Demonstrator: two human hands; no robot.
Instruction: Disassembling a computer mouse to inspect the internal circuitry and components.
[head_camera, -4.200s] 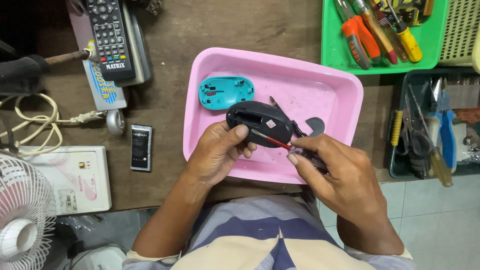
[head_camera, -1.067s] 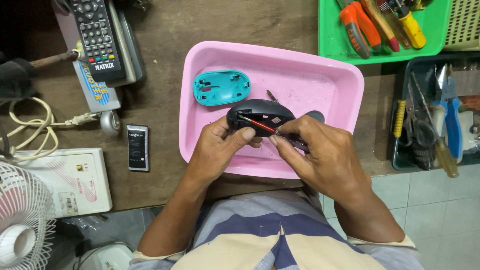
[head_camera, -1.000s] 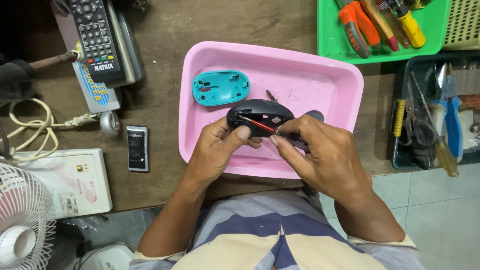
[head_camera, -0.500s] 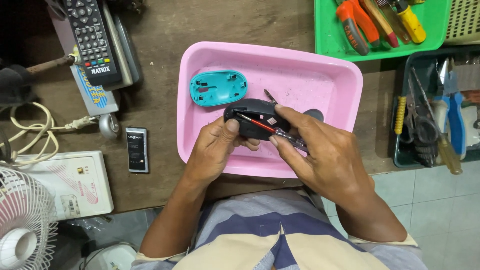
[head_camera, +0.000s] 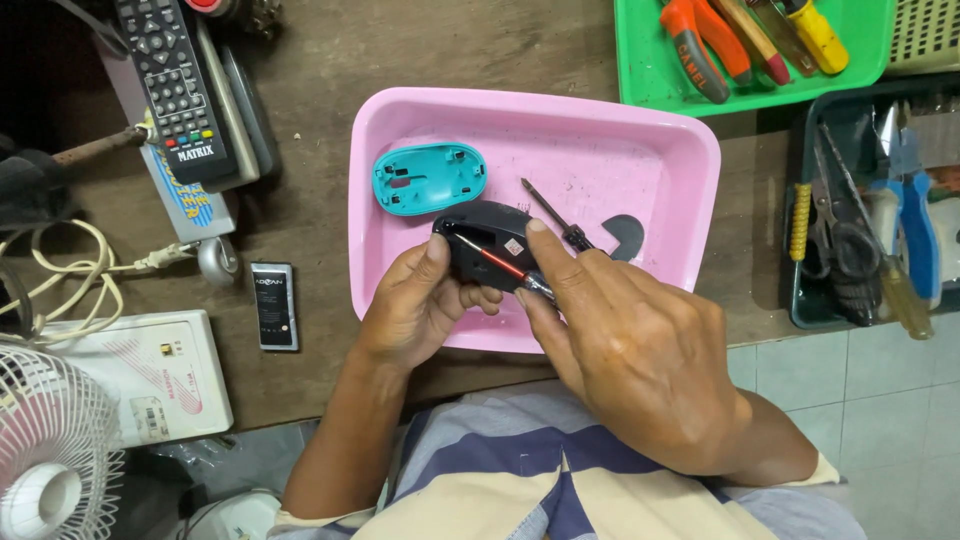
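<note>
Left hand: the left hand (head_camera: 418, 305) is curled around a black computer mouse (head_camera: 487, 245), thumb pressed on its near edge, holding it just above the near part of the pink tray (head_camera: 640, 130)
Right hand: the right hand (head_camera: 630, 345) is closed on a red-shafted screwdriver (head_camera: 492, 261), forefinger stretched along it, the tip resting on the mouse's upturned body
Mouse: tilted between both hands, over the tray's near-left area
In the tray: a teal mouse shell (head_camera: 429, 178) lies hollow side up at the far left; a second slim screwdriver (head_camera: 552, 217) lies diagonally just beyond the mouse; a small dark curved piece (head_camera: 624, 234) sits to the right
Bench: a worn wooden table (head_camera: 320, 120) carries a remote control (head_camera: 172, 85) on the far left, a flat phone battery (head_camera: 273, 305) near the tray's left side, and a green tray of tools (head_camera: 660, 75) at the far right
Lower left: a white fan (head_camera: 50, 450) beside a white box (head_camera: 140, 375)
</note>
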